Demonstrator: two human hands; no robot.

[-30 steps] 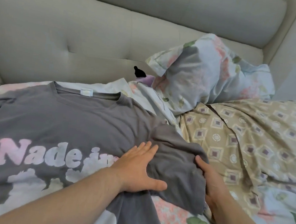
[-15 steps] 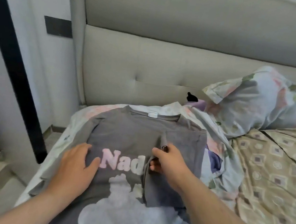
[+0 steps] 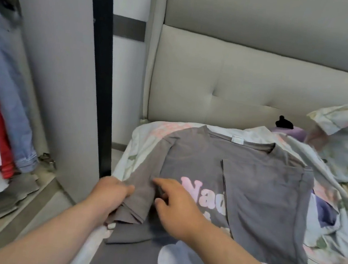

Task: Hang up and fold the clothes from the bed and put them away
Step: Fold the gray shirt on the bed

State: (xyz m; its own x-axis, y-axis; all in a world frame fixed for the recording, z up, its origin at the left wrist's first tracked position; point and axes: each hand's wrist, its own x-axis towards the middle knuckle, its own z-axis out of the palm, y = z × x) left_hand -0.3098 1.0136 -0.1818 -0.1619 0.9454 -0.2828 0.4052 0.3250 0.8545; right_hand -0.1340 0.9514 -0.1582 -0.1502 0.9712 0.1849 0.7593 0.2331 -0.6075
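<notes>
on floral bedsheet (image 3: pixel 144 143), grey t-shirt (image 3: pixel 198 156), padded headboard (image 3: pixel 238 85), wardrobe (image 3: pixel 56 76) beside

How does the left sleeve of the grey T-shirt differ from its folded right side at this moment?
The right side is already folded over the front, while the left sleeve is not yet folded and lies outward. The left hand has the left sleeve in its grip; no hand touches the right side. The right side lies flat, but the left sleeve is bunched near its cuff. Both are the same plain grey fabric.
</notes>
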